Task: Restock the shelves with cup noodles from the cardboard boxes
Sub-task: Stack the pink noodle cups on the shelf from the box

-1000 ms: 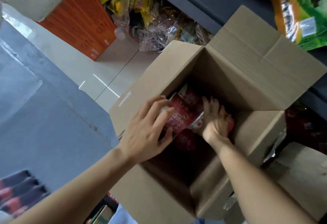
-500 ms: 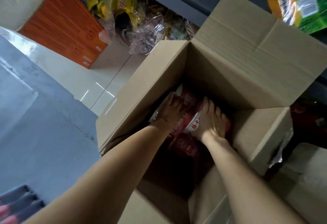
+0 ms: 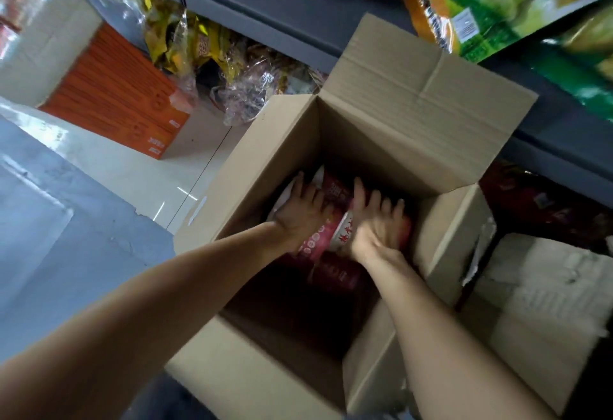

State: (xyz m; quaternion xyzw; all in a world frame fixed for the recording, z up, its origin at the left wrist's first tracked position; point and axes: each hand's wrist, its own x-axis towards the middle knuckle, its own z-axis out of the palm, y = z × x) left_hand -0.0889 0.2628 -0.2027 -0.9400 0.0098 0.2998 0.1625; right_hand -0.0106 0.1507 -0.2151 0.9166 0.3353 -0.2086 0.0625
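Left hand (image 3: 303, 217) and right hand (image 3: 378, 223) each grip a red paper cup of noodles (image 3: 331, 230) deep in the open brown cardboard box (image 3: 391, 104). Likely light, crushable; best held around the rim.

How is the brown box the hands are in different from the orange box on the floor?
The brown box is open, its flaps up, and red noodle cups show inside; the orange box is shut. The brown box is plain cardboard; the orange box is printed with bright colour and lines. Both hands, left hand and right hand, reach into the brown box; nobody touches the orange box. Both sit by the shelves.
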